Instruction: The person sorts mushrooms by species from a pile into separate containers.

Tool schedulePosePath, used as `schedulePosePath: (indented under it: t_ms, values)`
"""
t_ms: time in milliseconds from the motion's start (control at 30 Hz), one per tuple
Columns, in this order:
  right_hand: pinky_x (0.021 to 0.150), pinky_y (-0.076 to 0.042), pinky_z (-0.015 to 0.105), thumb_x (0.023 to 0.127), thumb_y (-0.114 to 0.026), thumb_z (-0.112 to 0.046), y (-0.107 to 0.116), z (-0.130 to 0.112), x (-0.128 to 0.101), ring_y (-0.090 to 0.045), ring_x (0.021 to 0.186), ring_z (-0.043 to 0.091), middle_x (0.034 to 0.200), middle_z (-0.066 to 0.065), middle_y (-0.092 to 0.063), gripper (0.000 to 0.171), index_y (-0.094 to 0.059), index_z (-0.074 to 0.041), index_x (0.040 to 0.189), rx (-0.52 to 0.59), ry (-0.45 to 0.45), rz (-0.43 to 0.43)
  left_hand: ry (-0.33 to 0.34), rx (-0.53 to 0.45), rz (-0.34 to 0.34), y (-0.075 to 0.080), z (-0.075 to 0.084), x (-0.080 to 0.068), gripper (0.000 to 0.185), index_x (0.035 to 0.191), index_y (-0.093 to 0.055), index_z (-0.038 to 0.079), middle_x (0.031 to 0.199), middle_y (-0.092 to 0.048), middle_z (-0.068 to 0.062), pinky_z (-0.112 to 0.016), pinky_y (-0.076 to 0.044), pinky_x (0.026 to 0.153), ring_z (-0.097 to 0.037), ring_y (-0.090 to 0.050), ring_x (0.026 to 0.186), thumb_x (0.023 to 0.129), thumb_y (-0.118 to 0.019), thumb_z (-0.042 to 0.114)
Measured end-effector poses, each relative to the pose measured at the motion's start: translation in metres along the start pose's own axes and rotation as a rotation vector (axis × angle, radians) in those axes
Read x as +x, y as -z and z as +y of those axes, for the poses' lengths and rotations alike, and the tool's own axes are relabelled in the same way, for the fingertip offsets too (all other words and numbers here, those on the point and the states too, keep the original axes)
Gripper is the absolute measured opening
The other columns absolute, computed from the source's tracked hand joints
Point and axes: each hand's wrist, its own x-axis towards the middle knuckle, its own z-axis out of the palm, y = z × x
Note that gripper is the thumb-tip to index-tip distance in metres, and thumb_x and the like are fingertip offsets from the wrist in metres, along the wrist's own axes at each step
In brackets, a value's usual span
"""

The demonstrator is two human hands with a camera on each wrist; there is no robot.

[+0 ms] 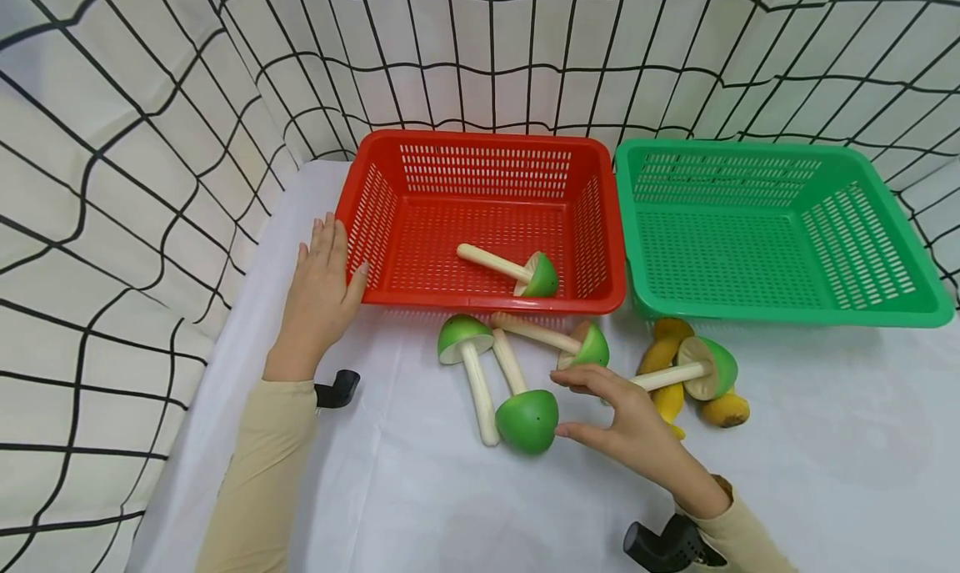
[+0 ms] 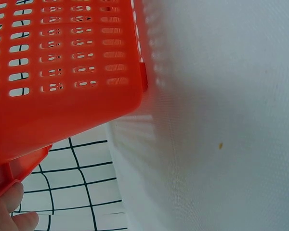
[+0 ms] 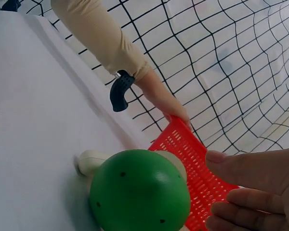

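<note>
My left hand [image 1: 318,298] rests with straight fingers against the left rim of the red basket [image 1: 480,304], its thumb near the front corner. Inside that basket lies one toy mushroom [image 1: 540,276] with a green cap and pale stem. My right hand [image 1: 630,423] hovers over the table, thumb and fingers spread apart and holding nothing. Just left of its fingertips is a green-capped mushroom [image 1: 528,421], seen large in the right wrist view as a green cap [image 3: 139,190]. Beside it lie another mushroom [image 1: 478,389] and a third [image 1: 591,345] near the basket's front.
A green basket [image 1: 787,314] stands right of the red one. In front of it, a green-capped mushroom [image 1: 720,367] lies across several yellow-brown mushroom-like pieces [image 1: 726,409]. Black wire grid [image 1: 491,68] over white cloth encloses the back and left side of the white-covered table [image 1: 420,515].
</note>
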Motion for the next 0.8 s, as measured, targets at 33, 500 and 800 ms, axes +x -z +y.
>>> schedulePosePath:
  t_ms: [33,500,800]
  values:
    - [0.086,-0.050,0.030,0.071,-0.082,-0.009,-0.002,0.001,-0.001,-0.059,0.105,0.016,0.115,0.001,-0.062,0.051,-0.062,-0.006,0.119,0.004,-0.010,-0.003,0.000,0.000,0.001,0.000,0.000,0.000,0.063,0.145,-0.017,-0.012,0.154,-0.011,-0.024,-0.055,-0.008,0.111,-0.034,-0.005,0.142,0.098,-0.041,0.024]
    - [0.083,-0.052,0.037,0.063,-0.087,-0.013,-0.024,0.008,-0.007,-0.059,0.104,0.023,0.117,0.005,-0.059,0.066,-0.058,-0.002,0.122,-0.121,-0.014,-0.009,0.002,0.000,0.016,0.000,0.001,0.000,0.063,0.144,-0.019,-0.012,0.153,-0.013,-0.024,-0.054,-0.008,0.111,-0.035,-0.007,0.142,0.097,-0.042,0.024]
    - [0.084,-0.051,0.034,0.062,-0.088,-0.014,-0.027,0.010,-0.006,-0.059,0.103,0.021,0.118,0.005,-0.059,0.067,-0.059,-0.003,0.121,-0.139,-0.038,-0.021,0.008,-0.003,0.009,0.000,0.001,0.000,0.064,0.145,-0.018,-0.012,0.153,-0.012,-0.024,-0.054,-0.007,0.111,-0.034,-0.006,0.142,0.097,-0.042,0.024]
